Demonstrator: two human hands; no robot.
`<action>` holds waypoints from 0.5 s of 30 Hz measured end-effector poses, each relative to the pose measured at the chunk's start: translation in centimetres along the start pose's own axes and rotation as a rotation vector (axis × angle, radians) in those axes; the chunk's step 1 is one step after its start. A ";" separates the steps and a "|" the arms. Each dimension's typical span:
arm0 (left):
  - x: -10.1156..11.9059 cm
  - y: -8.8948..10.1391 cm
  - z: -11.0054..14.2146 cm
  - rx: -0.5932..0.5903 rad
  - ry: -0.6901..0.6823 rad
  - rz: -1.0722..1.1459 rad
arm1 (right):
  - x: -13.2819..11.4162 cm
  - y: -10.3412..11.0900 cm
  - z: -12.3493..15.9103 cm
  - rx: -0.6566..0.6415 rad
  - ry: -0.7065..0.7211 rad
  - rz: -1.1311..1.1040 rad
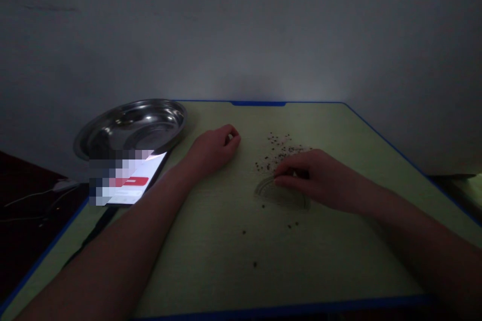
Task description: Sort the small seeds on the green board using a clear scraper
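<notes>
A scatter of small dark seed-like grains (280,154), mixed with paler bits, lies on the light green table. My right hand (314,175) hovers at its near edge, thumb and forefinger brought together; anything between the tips is too small to make out. Under that hand is a clear half-round protractor (284,199), partly covered by the fingers. Several single dark grains (244,232) lie apart, nearer the front. To the left of the scatter, my left hand (214,149) rests on the table, fingers curled and thumb against the forefinger, with nothing visible in it.
A shiny metal basin (131,128) stands tilted at the back left. Against it leans a phone or tablet (139,188) with a lit screen, close to my left forearm. Blue edging (391,145) borders the table (211,271), and a grey wall (241,30) rises behind.
</notes>
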State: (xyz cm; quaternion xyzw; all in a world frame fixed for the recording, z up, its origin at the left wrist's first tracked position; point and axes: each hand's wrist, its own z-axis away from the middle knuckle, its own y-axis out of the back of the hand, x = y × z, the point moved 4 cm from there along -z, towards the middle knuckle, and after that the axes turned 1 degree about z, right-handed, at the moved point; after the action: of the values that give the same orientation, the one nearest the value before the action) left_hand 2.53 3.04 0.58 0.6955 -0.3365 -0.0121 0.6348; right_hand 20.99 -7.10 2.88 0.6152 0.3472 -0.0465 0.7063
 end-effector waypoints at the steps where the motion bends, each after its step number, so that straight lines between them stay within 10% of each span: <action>1: 0.0 0.0 0.0 0.002 -0.002 0.000 | -0.2 -0.3 -0.1 0.004 0.007 0.017; 15: 0.4 -0.1 0.2 -0.006 -0.005 -0.023 | -4.0 -0.8 1.5 0.045 0.349 0.047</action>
State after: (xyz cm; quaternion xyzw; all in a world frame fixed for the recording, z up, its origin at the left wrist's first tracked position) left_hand 2.77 2.73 0.62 0.6973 -0.3299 -0.0222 0.6359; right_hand 18.26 -10.07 4.37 0.6377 0.4490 0.0696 0.6221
